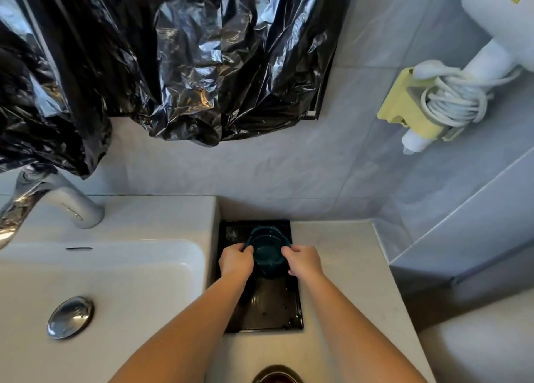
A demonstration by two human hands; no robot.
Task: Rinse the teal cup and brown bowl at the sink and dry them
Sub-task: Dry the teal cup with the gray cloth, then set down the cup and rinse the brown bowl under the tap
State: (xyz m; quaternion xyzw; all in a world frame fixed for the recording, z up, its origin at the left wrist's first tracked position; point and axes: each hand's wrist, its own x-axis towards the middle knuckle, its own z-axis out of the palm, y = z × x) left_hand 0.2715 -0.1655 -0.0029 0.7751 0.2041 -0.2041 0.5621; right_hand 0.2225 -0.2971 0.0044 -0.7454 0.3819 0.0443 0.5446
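Your left hand (235, 260) and right hand (304, 260) pinch the teal cup (267, 257) by its sides at the black tray (268, 310), brown bowl (277, 376) nearest you, so it's the cup's turn, I'd say: swing it left over the sink (101, 267).

Teal cup (265, 257): dark teal, glossy, mouth facing up, gripped at its sides by the left hand (235, 262) and right hand (303, 262) over the far end of a black tray (268, 310). Brown bowl (277, 376): near bench (346, 281) edge, only partly in view.
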